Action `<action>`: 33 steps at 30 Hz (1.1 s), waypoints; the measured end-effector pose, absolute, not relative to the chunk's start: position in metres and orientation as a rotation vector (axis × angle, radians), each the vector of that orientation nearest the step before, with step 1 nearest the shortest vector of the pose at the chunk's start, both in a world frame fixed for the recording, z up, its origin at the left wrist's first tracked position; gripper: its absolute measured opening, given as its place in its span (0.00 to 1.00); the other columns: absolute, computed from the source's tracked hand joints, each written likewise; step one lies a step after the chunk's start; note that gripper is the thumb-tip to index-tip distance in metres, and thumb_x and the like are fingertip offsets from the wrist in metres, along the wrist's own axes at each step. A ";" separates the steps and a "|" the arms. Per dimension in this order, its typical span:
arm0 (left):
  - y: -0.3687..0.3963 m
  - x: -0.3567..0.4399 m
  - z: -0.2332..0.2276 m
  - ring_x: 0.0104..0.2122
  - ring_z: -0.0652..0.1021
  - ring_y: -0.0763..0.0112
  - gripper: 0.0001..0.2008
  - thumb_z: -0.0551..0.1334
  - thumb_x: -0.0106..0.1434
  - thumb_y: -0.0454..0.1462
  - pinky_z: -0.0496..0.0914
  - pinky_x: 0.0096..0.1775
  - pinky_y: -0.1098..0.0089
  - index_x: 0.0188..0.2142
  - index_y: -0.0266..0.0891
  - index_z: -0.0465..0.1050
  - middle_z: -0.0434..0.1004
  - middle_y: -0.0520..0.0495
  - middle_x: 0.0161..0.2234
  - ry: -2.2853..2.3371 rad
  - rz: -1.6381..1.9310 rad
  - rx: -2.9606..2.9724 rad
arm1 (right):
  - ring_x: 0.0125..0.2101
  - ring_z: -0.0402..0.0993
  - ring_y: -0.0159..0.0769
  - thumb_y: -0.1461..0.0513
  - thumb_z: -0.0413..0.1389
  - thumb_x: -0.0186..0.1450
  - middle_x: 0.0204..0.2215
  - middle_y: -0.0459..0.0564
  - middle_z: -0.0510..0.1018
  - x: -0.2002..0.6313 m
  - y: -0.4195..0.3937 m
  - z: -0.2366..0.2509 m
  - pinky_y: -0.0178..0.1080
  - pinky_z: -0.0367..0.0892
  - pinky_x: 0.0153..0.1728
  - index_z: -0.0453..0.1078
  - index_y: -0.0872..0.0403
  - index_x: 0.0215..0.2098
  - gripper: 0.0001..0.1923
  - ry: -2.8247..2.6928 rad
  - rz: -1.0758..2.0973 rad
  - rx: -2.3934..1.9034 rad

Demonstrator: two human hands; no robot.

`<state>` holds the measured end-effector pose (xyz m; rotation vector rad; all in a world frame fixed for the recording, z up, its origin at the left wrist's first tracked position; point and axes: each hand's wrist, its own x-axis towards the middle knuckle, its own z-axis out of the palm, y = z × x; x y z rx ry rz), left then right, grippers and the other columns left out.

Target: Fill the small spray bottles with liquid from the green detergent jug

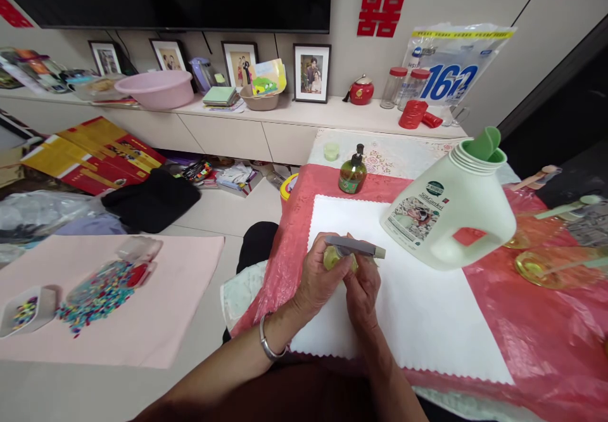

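Both hands clasp small bottle.

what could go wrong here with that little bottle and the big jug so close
The big white jug stands uncapped beside both hands; a bumped elbow might tip it onto the white mat. The small yellow-green bottle, pinched between left hand and right hand, could slip and spill.

On the table, a white mat lies over the tablecloth, with both hands closed around a small bottle at its near left, a detergent jug at its right edge, and a pump bottle beyond its far edge.
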<state>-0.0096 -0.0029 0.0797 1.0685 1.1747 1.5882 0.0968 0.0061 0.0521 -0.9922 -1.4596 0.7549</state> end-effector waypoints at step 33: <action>0.001 -0.019 0.072 0.47 0.75 0.61 0.21 0.74 0.56 0.51 0.69 0.52 0.61 0.42 0.42 0.77 0.76 0.46 0.42 1.119 1.587 1.003 | 0.50 0.75 0.44 0.48 0.51 0.75 0.48 0.53 0.78 0.099 0.007 0.058 0.42 0.72 0.48 0.79 0.54 0.51 0.22 -1.485 0.832 -1.036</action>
